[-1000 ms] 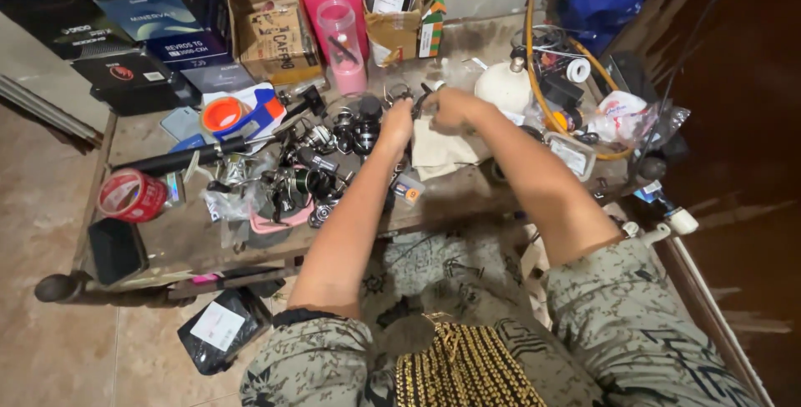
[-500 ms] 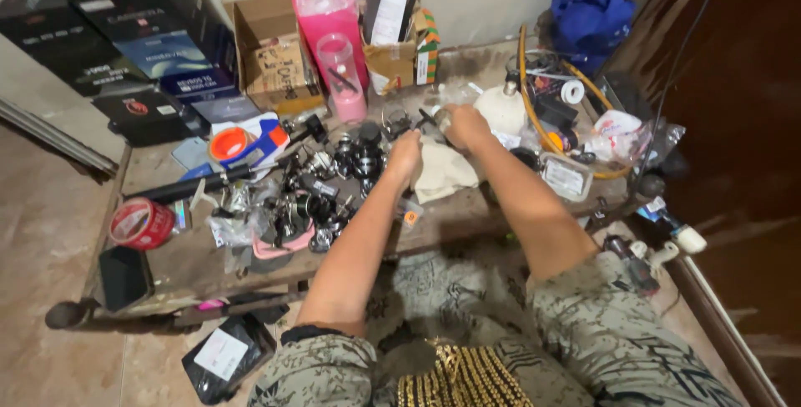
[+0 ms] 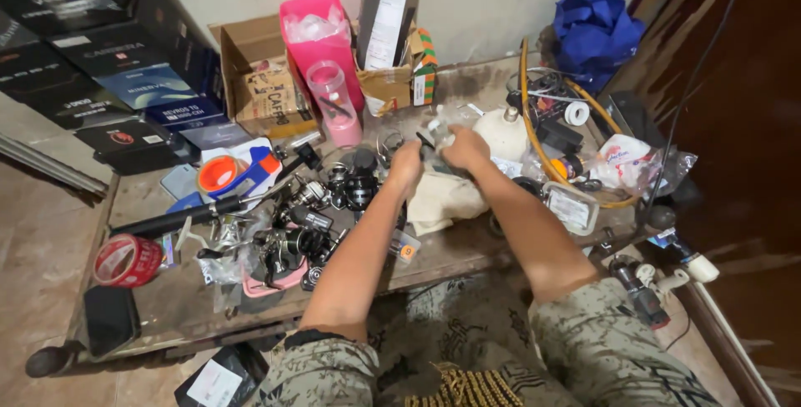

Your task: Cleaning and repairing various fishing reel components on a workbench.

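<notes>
Here, everything placed against the pink jar (image 3: 332, 100) that stands upright toward the back of the low board (image 3: 183, 307).

Far left of the jar: a roll of red tape (image 3: 127, 260) lies flat near the board's edge, with a dark phone (image 3: 109, 319) in front of it, both out of my reach.

Left and in front of the jar: a heap of fishing reels (image 3: 313, 223), tumbled together on their sides, close enough to pick from.

My left hand (image 3: 406, 165): just right of the jar and nearer me, fingers curled shut around one side of a small dark part (image 3: 430, 142); I judge it steadies the piece.

The part: between my two hands, lifted off the board above a pale cloth (image 3: 442, 198), which I guess is there to catch bits.

My right hand (image 3: 465, 148): further right, closed on the part's other side; how the fingertips pinch it I cannot tell.

Right of the jar: a white bulb-shaped bottle (image 3: 501, 133) just behind my right hand, then a yellow hose (image 3: 534, 144) looping round clutter.

Far right: a blue bag (image 3: 594, 27) slumped against the wall.
</notes>
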